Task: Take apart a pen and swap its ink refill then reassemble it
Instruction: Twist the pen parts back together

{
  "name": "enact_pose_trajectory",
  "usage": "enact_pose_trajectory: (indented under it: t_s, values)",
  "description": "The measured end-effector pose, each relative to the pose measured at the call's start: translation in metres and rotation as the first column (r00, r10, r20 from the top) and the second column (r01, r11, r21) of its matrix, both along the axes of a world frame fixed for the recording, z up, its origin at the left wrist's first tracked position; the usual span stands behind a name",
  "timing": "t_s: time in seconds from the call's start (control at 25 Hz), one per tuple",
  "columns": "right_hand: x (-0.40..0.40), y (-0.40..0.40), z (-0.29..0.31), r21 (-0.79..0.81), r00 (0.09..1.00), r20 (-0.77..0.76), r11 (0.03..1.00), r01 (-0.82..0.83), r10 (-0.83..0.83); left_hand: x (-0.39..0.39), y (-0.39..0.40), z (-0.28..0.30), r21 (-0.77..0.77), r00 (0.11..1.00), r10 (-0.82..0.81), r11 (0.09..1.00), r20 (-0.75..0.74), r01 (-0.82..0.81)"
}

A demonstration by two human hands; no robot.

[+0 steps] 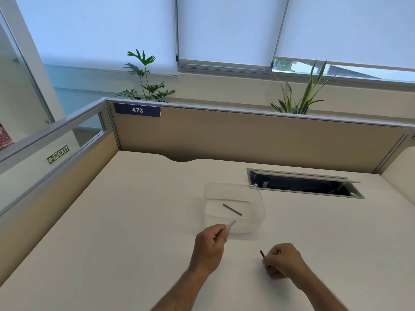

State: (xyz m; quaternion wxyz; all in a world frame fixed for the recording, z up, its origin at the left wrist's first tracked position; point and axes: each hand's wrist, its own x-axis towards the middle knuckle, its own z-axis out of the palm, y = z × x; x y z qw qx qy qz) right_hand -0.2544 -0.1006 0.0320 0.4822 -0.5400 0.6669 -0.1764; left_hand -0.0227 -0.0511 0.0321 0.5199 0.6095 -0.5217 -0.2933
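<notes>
The right hand (283, 261) pinches a dark refill (262, 253) just above the desk (134, 221), and could drop or mix it up. The left hand (210, 243) grips the clear pen barrel (231, 224) beside the clear tub (258, 221), where another refill (232, 209) lies: confusing old and new is the risk.

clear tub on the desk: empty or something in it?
Not empty. The clear tub has no lid on and holds one thin dark refill lying flat on its floor. Nothing else shows inside.
</notes>
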Motion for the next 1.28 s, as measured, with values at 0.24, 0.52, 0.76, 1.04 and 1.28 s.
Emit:
enact_pose_trajectory:
  t_s: [0.24, 0.52, 0.76, 1.04, 1.28]
  values:
    - [0.015, -0.002, 0.022, -0.033, 0.964, 0.264, 0.999, -0.028, 0.036, 0.001, 0.001, 0.0, -0.024, 0.998, -0.01, 1.0, 0.063, 0.011]
    - [0.035, -0.002, 0.048, -0.211, 0.924, 0.369, 0.977, -0.023, 0.101, 0.001, 0.005, 0.0, -0.024, 0.985, -0.057, 0.998, 0.161, 0.061]
    - [0.043, -0.003, 0.049, -0.389, 0.95, 0.241, 0.917, -0.09, 0.196, 0.002, 0.006, 0.0, 0.014, 0.976, -0.088, 0.996, 0.201, 0.087]
    - [0.042, -0.003, 0.047, -0.43, 0.97, 0.104, 0.889, -0.156, 0.221, 0.002, 0.008, -0.001, 0.019, 0.978, -0.086, 0.996, 0.191, 0.083]
    - [0.044, -0.002, 0.052, -0.506, 0.962, -0.041, 0.825, -0.252, 0.269, 0.001, 0.008, 0.0, 0.015, 0.972, -0.093, 0.996, 0.218, 0.091]
